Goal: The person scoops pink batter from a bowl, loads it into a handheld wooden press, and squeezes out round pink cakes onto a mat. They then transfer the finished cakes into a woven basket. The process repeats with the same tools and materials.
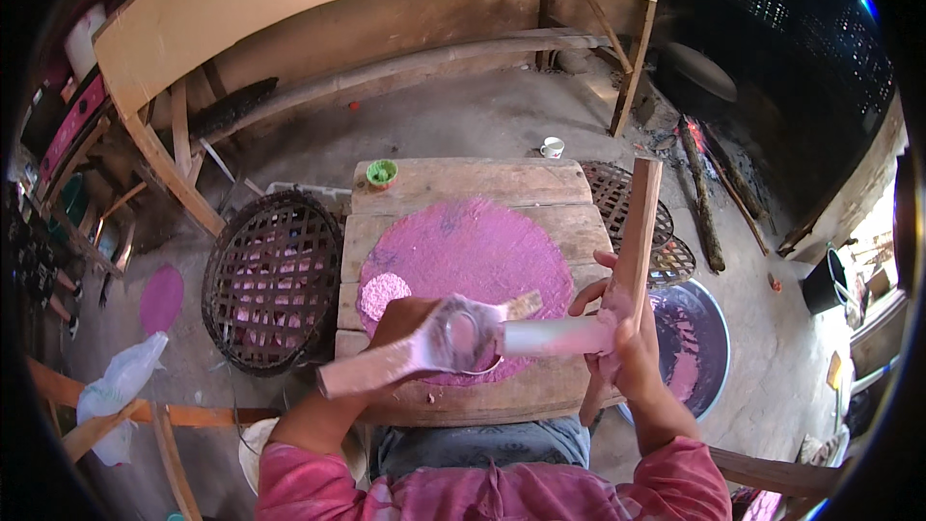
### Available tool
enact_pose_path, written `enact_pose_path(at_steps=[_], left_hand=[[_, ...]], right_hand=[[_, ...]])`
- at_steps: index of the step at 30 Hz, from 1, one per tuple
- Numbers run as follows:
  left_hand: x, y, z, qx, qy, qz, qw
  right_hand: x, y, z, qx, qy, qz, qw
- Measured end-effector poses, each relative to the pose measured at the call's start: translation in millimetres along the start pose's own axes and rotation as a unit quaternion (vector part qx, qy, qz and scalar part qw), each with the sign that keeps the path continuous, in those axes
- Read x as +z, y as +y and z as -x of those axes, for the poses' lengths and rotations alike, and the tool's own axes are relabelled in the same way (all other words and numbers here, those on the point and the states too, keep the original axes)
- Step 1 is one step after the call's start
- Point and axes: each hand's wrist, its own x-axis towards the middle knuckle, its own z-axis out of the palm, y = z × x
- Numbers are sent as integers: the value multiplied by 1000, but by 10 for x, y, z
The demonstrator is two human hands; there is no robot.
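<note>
- Left hand [403,316]: you are gripping the two-handled ring [436,338] above the near half of the wooden table [567,181]; most of your fingers are hiding behind it, so their exact wrap cannot be told.
- Left forearm: you are angling it inward over the table's near left corner.
- Right hand [635,357]: you are clasping the plunger [555,338] at its wooden crossbar [644,222], above the table's near right part; your thumb is bearing on the joint, your upper fingers curving loosely.
- Plunger: its pale cylinder is pointing left toward the ring; contact cannot be told.
- Pink round sheet [482,260]: it is lying on the table, a textured pink disc [385,297] resting at its left side.
- Green bowl [382,174]: it is sitting at the table's far left corner.
</note>
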Motion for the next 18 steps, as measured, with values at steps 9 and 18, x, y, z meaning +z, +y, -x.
enact_pose_path(at_steps=[9, 18], left_hand=[[143, 251, 73, 168, -137, 115, 969], [457, 344, 161, 93, -214, 276, 932]], right_hand=[[102, -264, -84, -166, -260, 312, 899], [267, -257, -104, -25, -337, 306, 890]])
